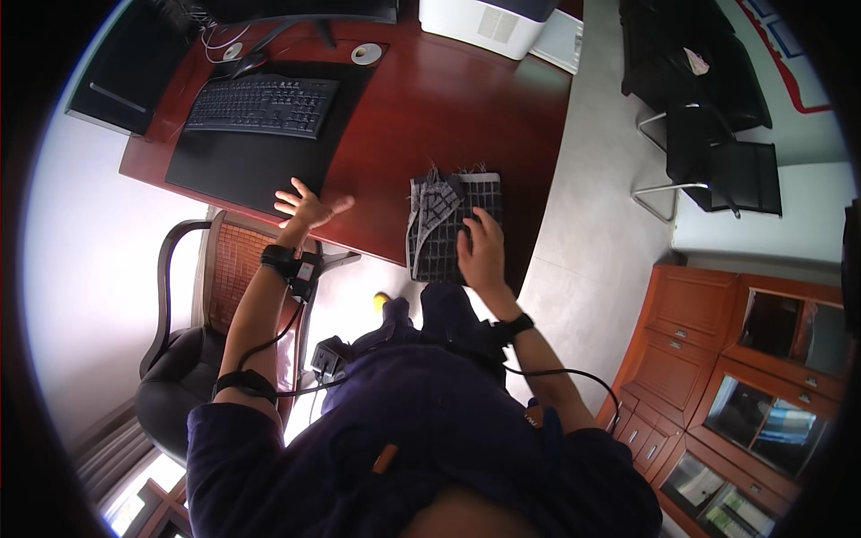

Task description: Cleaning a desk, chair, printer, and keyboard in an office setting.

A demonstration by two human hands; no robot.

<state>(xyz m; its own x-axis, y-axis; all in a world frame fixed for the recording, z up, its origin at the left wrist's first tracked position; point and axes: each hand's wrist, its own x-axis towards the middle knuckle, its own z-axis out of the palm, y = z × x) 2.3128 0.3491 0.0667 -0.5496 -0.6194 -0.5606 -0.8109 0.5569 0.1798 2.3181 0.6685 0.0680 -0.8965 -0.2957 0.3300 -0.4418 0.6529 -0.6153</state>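
A dark checked cloth with a frayed edge [437, 249] lies folded at the front edge of the reddish-brown wooden desk [444, 114], with one corner turned over. My right hand [483, 252] rests on or just above the cloth's right side, its fingers slightly bent and gripping nothing visible. Over the front edge of the desk, beside the black desk mat [235, 161], my left hand [311, 207] is spread with its thumb out and holds nothing. Straps with cables are fastened round both of my forearms.
A black keyboard [262, 104], a mouse [249, 64] and a monitor [303, 10] stand at the back left. A white printer [484, 27] is at the back. An armchair [181, 376] stands left, a black chair [726, 175] and wooden cabinets [679, 363] right.
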